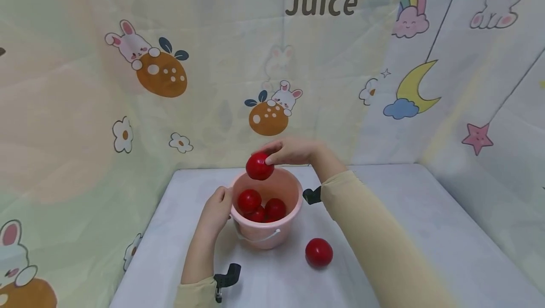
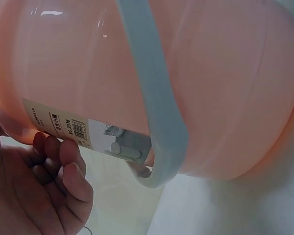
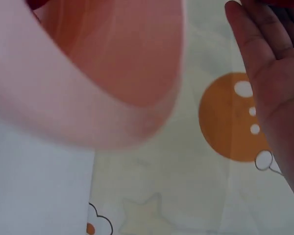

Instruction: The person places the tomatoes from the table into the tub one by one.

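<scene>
While the white tabletop (image 1: 426, 232) lies bare to the right, the round pink plastic bucket (image 1: 278, 187) stands near its far edge. The left hand (image 1: 218, 208) grasps its rim; the right hand (image 1: 294, 151) pinches a round red tomato (image 1: 259, 167) above the far rim. Another red tomato (image 1: 319, 252) lies just beside the bucket.

A pale grey-white desk (image 1: 426, 232) fills the lower middle, closed in on three sides by hanging printed cloth. The back cloth (image 1: 238, 62) is pale yellow-green with rabbits, orange carrots, small flowers and the word "Juice" (image 1: 321, 3). The right cloth (image 1: 489, 100) is bluish-white with a rainbow, a yellow moon (image 1: 419, 88) on a blue cloud and a pink star (image 1: 478, 137). The light is soft and even.
</scene>
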Available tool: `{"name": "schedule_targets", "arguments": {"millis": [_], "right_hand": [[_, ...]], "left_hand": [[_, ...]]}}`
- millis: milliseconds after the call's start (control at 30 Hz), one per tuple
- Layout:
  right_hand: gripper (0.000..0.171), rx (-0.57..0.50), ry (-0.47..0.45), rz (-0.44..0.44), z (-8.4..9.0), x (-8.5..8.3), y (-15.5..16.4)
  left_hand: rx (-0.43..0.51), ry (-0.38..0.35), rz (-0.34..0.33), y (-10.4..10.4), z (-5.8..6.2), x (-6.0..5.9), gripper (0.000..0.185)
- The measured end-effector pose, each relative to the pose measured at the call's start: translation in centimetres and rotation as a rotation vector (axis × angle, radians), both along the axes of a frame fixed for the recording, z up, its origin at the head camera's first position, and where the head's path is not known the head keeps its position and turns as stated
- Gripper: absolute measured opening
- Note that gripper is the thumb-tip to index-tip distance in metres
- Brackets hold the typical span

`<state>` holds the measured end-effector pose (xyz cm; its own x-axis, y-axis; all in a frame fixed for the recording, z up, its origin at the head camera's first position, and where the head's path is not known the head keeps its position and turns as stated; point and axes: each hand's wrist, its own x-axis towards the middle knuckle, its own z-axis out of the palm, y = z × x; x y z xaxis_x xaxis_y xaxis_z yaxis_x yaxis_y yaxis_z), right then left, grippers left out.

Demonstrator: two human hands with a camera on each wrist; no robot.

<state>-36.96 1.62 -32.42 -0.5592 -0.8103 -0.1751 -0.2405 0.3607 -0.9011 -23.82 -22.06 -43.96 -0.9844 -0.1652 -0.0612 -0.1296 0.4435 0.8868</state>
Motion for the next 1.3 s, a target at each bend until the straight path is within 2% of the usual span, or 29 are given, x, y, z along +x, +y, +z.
{"name": "schedule_targets", "arguments": {"millis": [200, 467, 867, 1300], "right_hand": [[0.041, 0.149, 0.013, 0.034, -1.2, 0.3, -1.9], [0.040, 0.217, -0.003, 0.062, -2.1, 0.6, -2.9], [0.039, 0.216, -0.055, 0.059, -3.2, 0.8, -4.2], [0.041, 0.207, -0.034, 0.016, -2.3, 1.5, -3.8]], "left_hand": [[0.000, -0.004, -0.016, 0.2, -0.1, 0.0, 0.037], [-0.020, 0.024, -0.026, 0.3, 0.1, -0.1, 0.037], [-0.028, 0.022, -0.021, -0.1, 0.3, -0.1, 0.035], [-0.034, 0.003, -0.013, -0.1, 0.2, -0.1, 0.036]]}}
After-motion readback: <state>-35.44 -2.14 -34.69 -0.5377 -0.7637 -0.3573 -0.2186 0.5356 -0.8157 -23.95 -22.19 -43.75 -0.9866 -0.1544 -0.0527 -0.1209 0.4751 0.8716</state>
